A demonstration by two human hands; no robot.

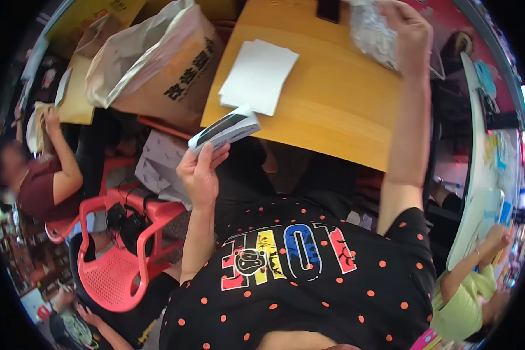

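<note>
My left hand (201, 172) grips a small white paper box (230, 129) at the near edge of the table, thumb on one side and fingers on the other. The box is tilted, and a dark opening shows along its upper side. At the far right of the table, my right hand (411, 29) has its fingers bent together over a clear plastic bag (372, 32) with whitish contents. Whether those fingers hold one of the contents is too small to tell. A loose stack of white paper sheets (259, 76) lies just beyond the box.
The yellow wooden table (338, 93) spans the front, with a dark phone-like object (328, 9) at its far edge. A large open beige bag (157, 70) stands to its left. A red plastic chair (116, 256) holds black cables. Other people sit at left and right.
</note>
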